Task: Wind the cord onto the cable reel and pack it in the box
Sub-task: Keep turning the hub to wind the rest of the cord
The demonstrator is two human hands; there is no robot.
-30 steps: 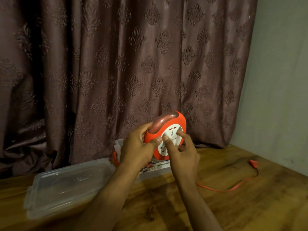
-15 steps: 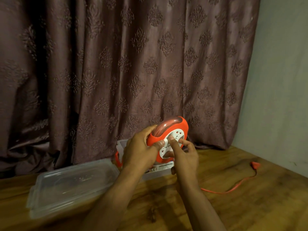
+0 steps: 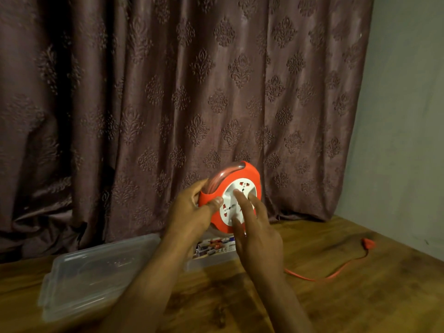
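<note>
My left hand (image 3: 192, 210) grips the orange cable reel (image 3: 247, 175) by its left rim and holds it up above the table. The reel has a white socket face (image 3: 236, 188) and a clear band showing wound cord. My right hand (image 3: 254, 227) lies on that white face with straight fingers spread over it. The loose orange cord (image 3: 336, 272) trails across the table to the right and ends in an orange plug (image 3: 368, 243). Below the reel stands the clear plastic box (image 3: 216, 251) with a printed label, partly hidden by my arms.
The box's clear lid (image 3: 96, 272) lies on the wooden table (image 3: 360, 308) to the left. A brown patterned curtain (image 3: 192, 92) hangs behind, and a pale wall (image 3: 408, 116) closes the right side.
My right hand's fingers have stretched out and swept over the white face, turning it. The loose cord on the table has shortened a little and the plug has slid nearer.
</note>
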